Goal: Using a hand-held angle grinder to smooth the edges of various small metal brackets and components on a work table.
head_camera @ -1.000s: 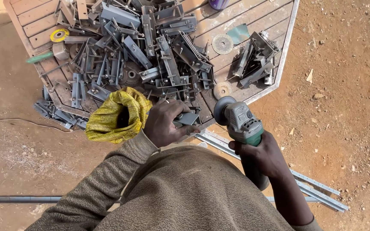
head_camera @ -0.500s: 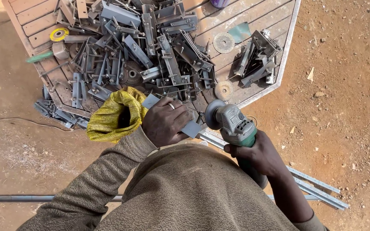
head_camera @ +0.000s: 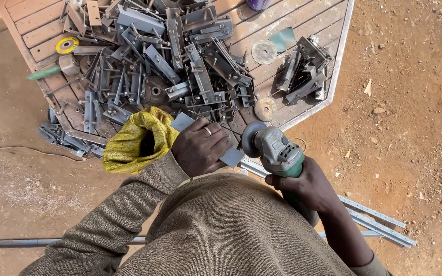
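Two hands' fingers closed, left hand (head_camera: 200,148) on flat metal plate (head_camera: 231,156), right hand (head_camera: 303,181) on angle grinder (head_camera: 274,148), beside piled brackets (head_camera: 170,66)

I'm looking at an outdoor metal workshop: bare red dirt ground (head_camera: 415,128), a worn wooden table (head_camera: 303,25) heaped with cut grey steel brackets (head_camera: 180,66), spare grinding discs (head_camera: 264,51) on the right side, angle grinder (head_camera: 277,151) near, long steel strips (head_camera: 374,220) lying in the dirt.
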